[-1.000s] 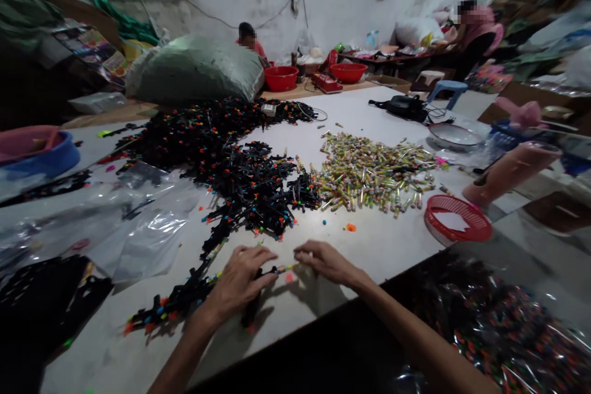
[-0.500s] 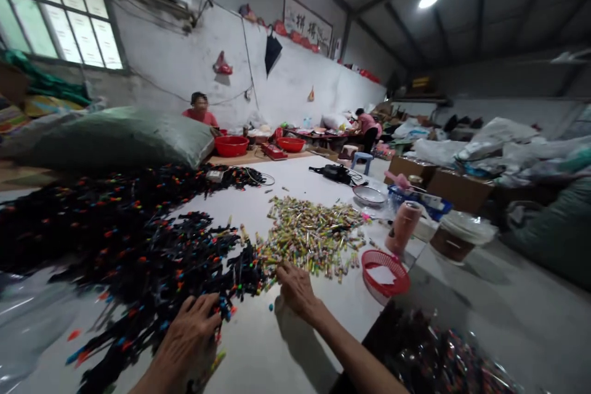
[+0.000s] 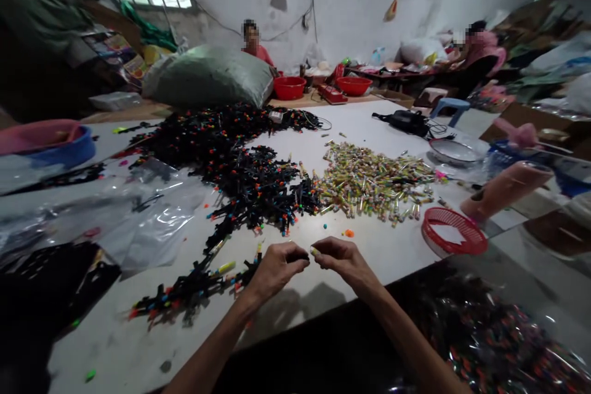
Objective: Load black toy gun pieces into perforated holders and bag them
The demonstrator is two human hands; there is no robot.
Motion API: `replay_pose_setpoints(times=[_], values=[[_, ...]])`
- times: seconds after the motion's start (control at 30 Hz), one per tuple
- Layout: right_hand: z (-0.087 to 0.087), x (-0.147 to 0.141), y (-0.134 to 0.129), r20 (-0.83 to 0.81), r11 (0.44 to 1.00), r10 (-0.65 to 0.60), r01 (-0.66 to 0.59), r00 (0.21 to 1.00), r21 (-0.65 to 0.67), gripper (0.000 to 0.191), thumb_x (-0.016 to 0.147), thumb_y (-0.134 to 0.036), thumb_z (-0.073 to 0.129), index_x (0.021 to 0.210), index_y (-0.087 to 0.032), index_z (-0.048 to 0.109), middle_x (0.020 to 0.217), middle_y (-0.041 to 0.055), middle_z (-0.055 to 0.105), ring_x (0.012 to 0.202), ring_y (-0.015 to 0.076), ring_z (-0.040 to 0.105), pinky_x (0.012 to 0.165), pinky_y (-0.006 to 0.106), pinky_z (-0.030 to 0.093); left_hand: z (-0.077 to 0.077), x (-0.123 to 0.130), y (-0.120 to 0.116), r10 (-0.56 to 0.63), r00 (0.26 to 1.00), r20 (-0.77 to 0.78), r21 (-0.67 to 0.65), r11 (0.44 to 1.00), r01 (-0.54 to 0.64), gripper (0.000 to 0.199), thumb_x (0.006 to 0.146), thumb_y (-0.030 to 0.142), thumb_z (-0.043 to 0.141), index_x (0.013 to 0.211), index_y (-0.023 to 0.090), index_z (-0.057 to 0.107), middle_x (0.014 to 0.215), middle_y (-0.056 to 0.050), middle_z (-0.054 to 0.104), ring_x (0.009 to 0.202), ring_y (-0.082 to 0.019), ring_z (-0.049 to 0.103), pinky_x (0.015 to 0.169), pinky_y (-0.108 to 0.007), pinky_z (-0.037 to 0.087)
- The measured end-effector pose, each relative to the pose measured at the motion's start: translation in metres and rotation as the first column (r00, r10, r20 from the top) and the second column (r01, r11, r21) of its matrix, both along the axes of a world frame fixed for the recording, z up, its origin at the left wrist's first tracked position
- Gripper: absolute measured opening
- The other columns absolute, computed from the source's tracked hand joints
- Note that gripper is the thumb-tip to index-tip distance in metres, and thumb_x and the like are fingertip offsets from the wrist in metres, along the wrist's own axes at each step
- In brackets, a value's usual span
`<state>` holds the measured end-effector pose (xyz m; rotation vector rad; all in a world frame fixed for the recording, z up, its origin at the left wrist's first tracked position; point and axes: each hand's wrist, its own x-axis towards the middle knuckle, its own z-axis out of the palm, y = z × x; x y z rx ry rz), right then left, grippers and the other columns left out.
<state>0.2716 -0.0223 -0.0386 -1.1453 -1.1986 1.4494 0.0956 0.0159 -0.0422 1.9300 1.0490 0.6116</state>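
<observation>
My left hand (image 3: 281, 266) is closed in a pinch above the near part of the table, a dark bit showing at its fingertips; the fingers hide most of it. Facing it, almost touching, my right hand (image 3: 345, 261) pinches a small yellow-and-white tube (image 3: 314, 251). Beyond my hands lies a heap of small black toy guns (image 3: 263, 181) with orange, blue and green tips. To its right spreads a pile of small yellow, shiny tubes (image 3: 373, 178). More black toy guns (image 3: 184, 289) lie left of my left hand.
A red basket (image 3: 455, 240) with white paper inside stands at the table's right edge. Clear plastic bags (image 3: 152, 221) lie at left, near a blue basin (image 3: 69, 151). A big green sack (image 3: 212, 77) sits at the back, with a person (image 3: 258, 52) behind it.
My hands have left the black heap and the yellow pile and come together nearer to me, both now pinching. The view has turned to the right and tilted down.
</observation>
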Motion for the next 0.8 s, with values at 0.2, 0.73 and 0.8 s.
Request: replay_pose_setpoints(times=[0.2,0.73,0.8], values=[[-0.008,-0.003,-0.008,0.043,0.999,-0.002,0.003,0.999,-0.04,0.032,0.068,-0.043,0.069,0.084,-0.016,0.064,0.065,-0.0012,0.058,0.057,0.0095,0.049,0.054,0.024,0.04,-0.003,-0.003,-0.007,-0.026,1.0,-0.001,-0.007,1.0,0.026,0.01,0.072,0.019,0.057,0.065,0.016,0.064,0.067,-0.001,0.065,0.063,-0.012,0.059,0.06,-0.022,0.044],[-0.008,-0.001,-0.019,0.326,0.995,0.066,-0.086,0.943,0.046,0.026,0.078,-0.038,0.059,0.084,-0.015,0.069,0.063,0.0004,0.056,0.056,0.0109,0.05,0.052,0.022,0.039,-0.009,-0.006,-0.008,-0.197,0.969,-0.148,0.175,0.959,0.222,0.012,0.08,0.015,0.053,0.073,0.018,0.063,0.079,-0.002,0.063,0.073,-0.013,0.058,0.068,-0.024,0.042],[-0.01,-0.001,-0.022,0.433,0.985,0.093,-0.147,0.896,0.093,0.027,0.082,-0.037,0.053,0.083,-0.016,0.069,0.064,0.0009,0.056,0.056,0.0106,0.049,0.051,0.022,0.037,-0.01,-0.008,-0.011,-0.244,0.955,-0.168,0.176,0.946,0.273,0.012,0.08,0.015,0.054,0.074,0.018,0.063,0.08,-0.002,0.063,0.072,-0.012,0.058,0.066,-0.022,0.042]])
